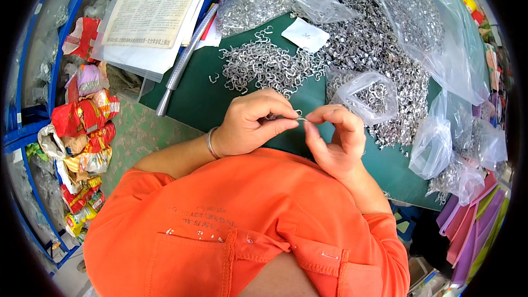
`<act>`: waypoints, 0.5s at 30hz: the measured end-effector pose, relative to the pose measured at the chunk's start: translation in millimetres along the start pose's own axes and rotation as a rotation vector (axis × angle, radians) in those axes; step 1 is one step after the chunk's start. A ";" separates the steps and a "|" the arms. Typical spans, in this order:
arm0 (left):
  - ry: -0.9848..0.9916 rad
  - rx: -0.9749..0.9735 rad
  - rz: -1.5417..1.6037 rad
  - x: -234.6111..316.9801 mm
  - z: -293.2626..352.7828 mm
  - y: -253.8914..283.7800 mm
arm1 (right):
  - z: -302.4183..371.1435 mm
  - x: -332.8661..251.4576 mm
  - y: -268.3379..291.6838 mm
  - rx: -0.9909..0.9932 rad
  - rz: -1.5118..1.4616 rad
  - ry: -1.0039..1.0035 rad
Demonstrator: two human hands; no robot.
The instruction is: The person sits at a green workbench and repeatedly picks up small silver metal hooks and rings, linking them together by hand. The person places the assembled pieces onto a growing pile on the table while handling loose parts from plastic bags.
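In front of my chest, a small curved metal piece (302, 119) spans the gap between my two hands. The thumb and forefinger of my left hand (247, 124) pinch one end of it. My right hand (342, 138) has its thumb and forefinger at the other end, its remaining fingers curled. Just beyond my left hand lies a loose pile of silvery S-shaped hooks (258, 65) on the green tabletop (190, 96). To the right spreads a larger heap of small shiny metal pieces (360, 38). Fingertips partly cover the held piece, so its full shape is hidden.
An open clear bag (379, 111) with hooks rests beside my right hand. More plastic bags (434, 66) line the right side. A white paper slip (306, 34) lies between the piles. At left are a metal rod (184, 63), newspaper sheets (154, 11) and a blue rack (52, 71).
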State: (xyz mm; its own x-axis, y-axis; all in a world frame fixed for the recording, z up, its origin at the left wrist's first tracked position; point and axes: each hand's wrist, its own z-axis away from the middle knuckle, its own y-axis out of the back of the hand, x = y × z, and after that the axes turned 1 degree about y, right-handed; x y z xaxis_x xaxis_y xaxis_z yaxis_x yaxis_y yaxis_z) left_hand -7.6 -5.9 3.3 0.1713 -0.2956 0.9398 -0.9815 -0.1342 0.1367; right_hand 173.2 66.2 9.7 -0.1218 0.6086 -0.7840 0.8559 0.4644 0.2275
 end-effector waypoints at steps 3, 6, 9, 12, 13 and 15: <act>0.139 -0.012 0.022 2.5 4.5 4.8 | -17.8 -3.1 34.1 0.065 0.426 0.091; 0.258 0.034 0.072 1.2 9.0 8.9 | -36.4 -7.9 67.5 0.079 0.919 -0.005; 0.284 0.077 0.083 3.3 7.3 9.1 | -27.6 -10.2 59.1 -0.022 0.761 0.034; 0.316 0.060 0.082 1.7 4.9 6.3 | -12.1 -14.7 21.2 -0.276 0.429 -0.133; 0.315 0.058 0.085 1.0 4.2 5.1 | -7.8 -11.9 10.3 -0.351 0.476 -0.244; 0.318 0.058 0.086 1.3 5.2 4.2 | -0.8 -2.2 0.8 -0.443 0.527 -0.303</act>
State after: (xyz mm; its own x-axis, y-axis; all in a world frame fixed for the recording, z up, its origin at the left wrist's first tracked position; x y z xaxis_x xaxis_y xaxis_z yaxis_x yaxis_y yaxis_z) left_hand -11.1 -11.8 3.5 0.0438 0.0003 0.9990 -0.9831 -0.1776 0.0432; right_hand 173.7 65.7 12.1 0.4465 0.6483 -0.6167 0.4724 0.4146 0.7778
